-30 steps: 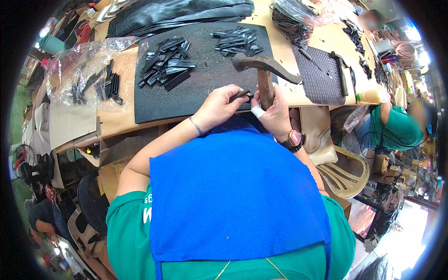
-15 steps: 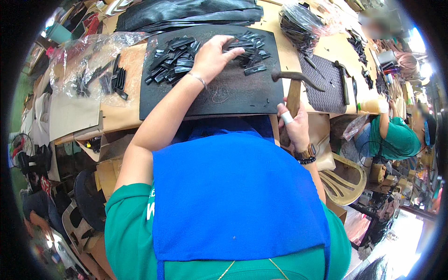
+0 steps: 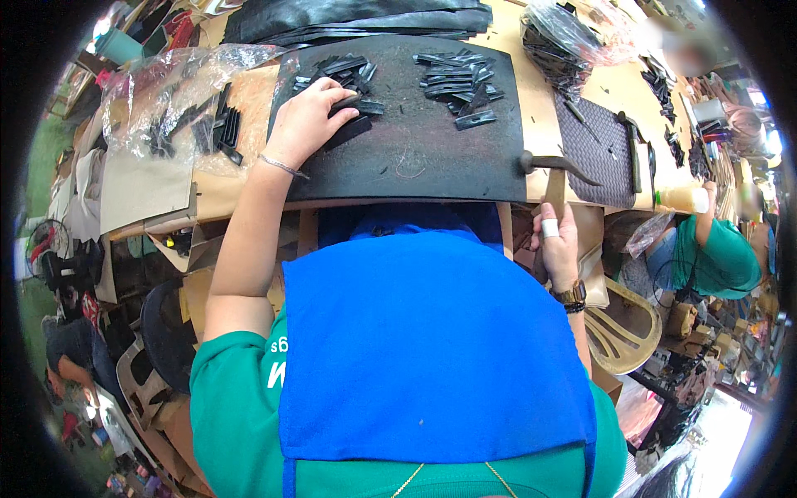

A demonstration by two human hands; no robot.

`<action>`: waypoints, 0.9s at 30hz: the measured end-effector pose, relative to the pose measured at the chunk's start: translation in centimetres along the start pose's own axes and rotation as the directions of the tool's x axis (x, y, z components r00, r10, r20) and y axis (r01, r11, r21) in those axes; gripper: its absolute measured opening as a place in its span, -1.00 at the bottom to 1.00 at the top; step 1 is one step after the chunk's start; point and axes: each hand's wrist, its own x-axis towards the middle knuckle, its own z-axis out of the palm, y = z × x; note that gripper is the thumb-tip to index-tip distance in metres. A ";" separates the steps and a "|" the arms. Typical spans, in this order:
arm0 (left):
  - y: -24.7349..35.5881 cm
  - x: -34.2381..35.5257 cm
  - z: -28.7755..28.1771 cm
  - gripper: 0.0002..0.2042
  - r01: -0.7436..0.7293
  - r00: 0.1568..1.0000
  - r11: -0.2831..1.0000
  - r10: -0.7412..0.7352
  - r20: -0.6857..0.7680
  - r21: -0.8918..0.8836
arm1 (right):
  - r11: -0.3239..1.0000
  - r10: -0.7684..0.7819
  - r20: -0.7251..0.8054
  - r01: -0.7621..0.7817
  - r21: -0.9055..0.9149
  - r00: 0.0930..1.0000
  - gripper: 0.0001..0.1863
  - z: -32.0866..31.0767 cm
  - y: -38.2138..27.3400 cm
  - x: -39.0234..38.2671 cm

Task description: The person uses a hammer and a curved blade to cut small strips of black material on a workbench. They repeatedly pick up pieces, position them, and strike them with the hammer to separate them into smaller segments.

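Observation:
My left hand is at the near side of the left pile of short black folded strips. Its thumb and fingers close around a black strip, with other strips under and beside the fingertips. A second pile of black strips lies to the right on the same black board. Off the board's right front corner, my right hand grips a hammer by its wooden handle, metal head upward. A white wrap covers one digit of that hand.
Long black sheets lie behind the board. To the left is clear plastic with more black strips. At right, a patterned dark mat holds tools beside a plastic bag. A co-worker in green is at far right.
My left hand has moved from between the two piles to the near side of the left pile and closed on a strip. The right hand still holds the hammer; the whole view has shifted slightly.

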 end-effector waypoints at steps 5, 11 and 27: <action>2.4 0.4 -0.1 -0.69 -0.061 0.994 0.997 0.056 -0.096 -0.049 | 0.987 -0.062 0.014 0.059 0.149 0.998 -0.77 0.7 -1.0 -0.9; 8.2 0.7 4.8 -0.64 -0.198 0.978 0.976 0.203 0.053 -0.096 | 0.888 -0.032 0.116 0.082 -0.452 0.993 -0.64 2.4 -1.8 -0.6; 8.1 2.0 7.1 -0.82 -0.038 0.999 0.317 -0.010 -0.043 -0.948 | 0.798 -0.142 0.181 0.220 -0.560 0.973 -0.60 3.5 -3.2 -1.0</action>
